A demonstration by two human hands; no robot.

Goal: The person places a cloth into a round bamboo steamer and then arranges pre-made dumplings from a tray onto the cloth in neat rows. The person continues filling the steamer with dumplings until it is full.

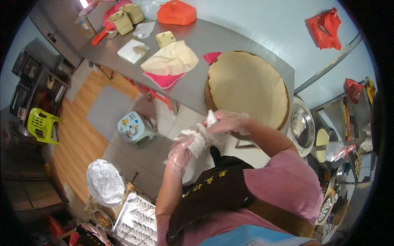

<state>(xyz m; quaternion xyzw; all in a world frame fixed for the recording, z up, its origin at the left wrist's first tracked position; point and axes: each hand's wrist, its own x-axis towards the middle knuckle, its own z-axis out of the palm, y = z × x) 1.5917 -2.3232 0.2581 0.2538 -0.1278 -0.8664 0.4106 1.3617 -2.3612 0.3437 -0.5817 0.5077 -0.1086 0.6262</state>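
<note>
Both my hands wear clear plastic gloves and are close together in front of my dark apron [215, 181]. My left hand [181, 149] grips a lumpy white bundle [197, 142]; whether it is cloth or food is too blurred to tell. My right hand [229, 121] is beside the bundle's upper end, its fingers around a small white pointed piece [211, 119]. Whether that piece joins the bundle cannot be made out. Just past my right hand, a large round tray [207, 92] bears a smooth pale sheet [249, 86].
The metal table [190, 89] also carries a pale cloth [172, 58] and a red bag [177, 13]. A stool [134, 127] stands on the floor. At lower left are a foil-covered round tray [106, 183], a tray of white pieces [135, 221] and another person's gloved hand [98, 232].
</note>
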